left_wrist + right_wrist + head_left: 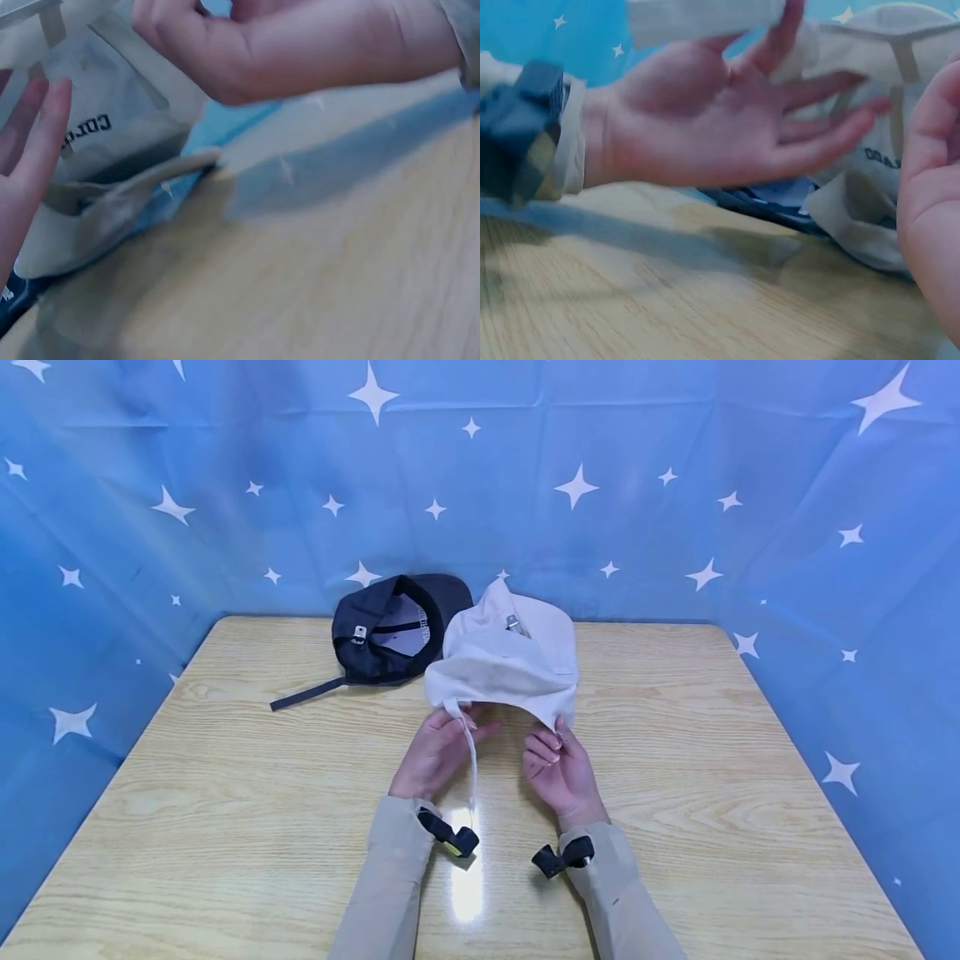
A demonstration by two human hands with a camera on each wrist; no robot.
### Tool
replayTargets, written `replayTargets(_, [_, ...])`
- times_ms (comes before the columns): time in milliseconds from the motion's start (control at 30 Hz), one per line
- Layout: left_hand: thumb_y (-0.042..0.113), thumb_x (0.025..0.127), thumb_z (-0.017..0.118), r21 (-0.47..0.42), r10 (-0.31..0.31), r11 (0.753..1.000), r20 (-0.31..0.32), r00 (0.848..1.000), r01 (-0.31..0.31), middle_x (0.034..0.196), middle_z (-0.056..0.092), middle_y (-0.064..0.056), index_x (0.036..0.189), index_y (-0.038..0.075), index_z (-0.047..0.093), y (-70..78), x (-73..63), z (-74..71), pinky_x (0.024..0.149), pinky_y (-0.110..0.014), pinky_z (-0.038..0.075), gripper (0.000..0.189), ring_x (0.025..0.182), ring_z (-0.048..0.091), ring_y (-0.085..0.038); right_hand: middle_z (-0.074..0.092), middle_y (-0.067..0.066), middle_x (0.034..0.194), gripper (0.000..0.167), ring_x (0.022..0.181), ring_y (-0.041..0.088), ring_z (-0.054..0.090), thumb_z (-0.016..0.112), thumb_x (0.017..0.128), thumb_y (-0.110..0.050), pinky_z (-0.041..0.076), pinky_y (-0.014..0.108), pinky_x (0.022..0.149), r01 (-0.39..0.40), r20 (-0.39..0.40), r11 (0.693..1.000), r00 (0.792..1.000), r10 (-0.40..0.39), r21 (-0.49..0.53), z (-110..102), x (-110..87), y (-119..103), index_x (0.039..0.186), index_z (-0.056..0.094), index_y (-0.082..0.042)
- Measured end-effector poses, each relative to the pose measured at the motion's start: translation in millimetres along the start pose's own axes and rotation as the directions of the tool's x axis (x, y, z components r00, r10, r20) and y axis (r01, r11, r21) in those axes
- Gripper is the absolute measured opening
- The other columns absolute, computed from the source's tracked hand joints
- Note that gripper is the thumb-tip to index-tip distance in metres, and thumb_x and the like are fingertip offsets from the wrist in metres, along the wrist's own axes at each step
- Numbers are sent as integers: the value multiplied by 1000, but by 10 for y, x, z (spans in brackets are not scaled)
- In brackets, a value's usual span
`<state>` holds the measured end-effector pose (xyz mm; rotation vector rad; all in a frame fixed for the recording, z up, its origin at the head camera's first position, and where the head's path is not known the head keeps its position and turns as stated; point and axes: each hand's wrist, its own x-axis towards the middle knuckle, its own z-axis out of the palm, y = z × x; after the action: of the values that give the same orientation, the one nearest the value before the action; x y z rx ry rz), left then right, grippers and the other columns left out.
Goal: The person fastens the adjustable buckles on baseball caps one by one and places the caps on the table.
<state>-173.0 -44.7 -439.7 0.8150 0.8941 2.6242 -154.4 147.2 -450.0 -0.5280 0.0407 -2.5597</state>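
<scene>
White cap (498, 670): just ahead of the left hand (437, 752) and right hand (561, 774). I judge it light, soft, floppy; best held by the rim (510, 695), either side. Right pinches the rim's near corner. Left: fingers extended beside the hanging strap (473, 760); whether pinching, I cannot tell.

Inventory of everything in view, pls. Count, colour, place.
White baseball cap: 1, off-white, between the hands, table's far middle
Dark baseball cap: 1, dark navy, left of the white one
Buckles: 2, silver, one per cap
Table: 1, light wood-grain, under everything
Backdrop: blue, white stars, behind and beside the table
Wrist cameras: 2, black, one per wrist
Sleeves: 2, beige-grey, on both forearms
Left hand: 1, bare, at white cap's near-left rim
Right hand: 1, bare, pinching near-right rim
</scene>
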Motion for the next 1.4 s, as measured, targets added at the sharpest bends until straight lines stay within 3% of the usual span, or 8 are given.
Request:
replayTargets(333, [17,80,66,-214,42,976,71,997,-26,116,54,-4,88,10,63,165,37,175,100,-49,26,10,119,40,-27,51,5,84,17,55,8,43,32,98,-14,28,17,50,-7,-41,970,999,-3,-242,-24,26,15,105,46,-6])
replayTargets(567, [13,81,65,-253,73,966,68,995,-53,108,55,-2,91,10,62,167,36,164,96,-44,33,11,113,44,-25,52,5,82,16,61,7,48,38,95,-4,32,13,47,-60,-182,939,983,-2,-339,-9,15,29,108,45,-9])
replayTargets(733, [10,83,62,-236,116,967,82,990,-94,108,55,-3,91,10,65,153,30,130,96,-44,33,9,111,44,-25,54,5,86,21,69,8,54,44,91,1,40,11,53,-73,-267,918,963,-36,-389,1,23,40,109,43,-11])
replayTargets(900, [9,85,59,-173,131,979,130,983,-108,115,54,-4,95,10,66,133,44,112,96,-48,30,12,114,42,-27,55,9,91,26,73,11,55,44,89,4,45,14,61,-52,-221,954,975,-15,-294,1,36,54,110,42,-12])
replayTargets(1033, [11,85,59,-107,87,992,152,984,-72,112,54,-2,96,11,66,103,55,114,96,-50,29,13,115,40,-27,53,9,89,15,70,12,52,43,90,1,42,14,59,-60,-118,992,992,47,-111,4,37,59,103,43,-7])
replayTargets(1100, [11,84,60,-99,58,994,138,989,-44,111,54,-3,94,10,66,91,51,124,97,-51,28,12,115,41,-27,52,8,84,8,65,12,50,40,91,-3,37,14,54,-89,-84,996,992,89,5,7,34,62,98,43,-4])
replayTargets(1200, [9,84,60,-85,22,996,109,994,-13,111,54,-7,92,9,66,76,40,136,98,-52,26,10,114,42,-28,50,6,77,10,58,11,46,35,94,-8,31,15,50,-122,-47,986,991,128,111,9,32,70,94,44,-2])
replayTargets(1400, [8,84,60,-11,1,1000,83,997,0,116,51,-14,92,7,64,62,34,153,98,-55,25,9,118,40,-34,47,4,73,12,55,9,40,33,96,-11,29,14,48,-136,-21,988,990,137,72,19,37,87,99,42,-3])
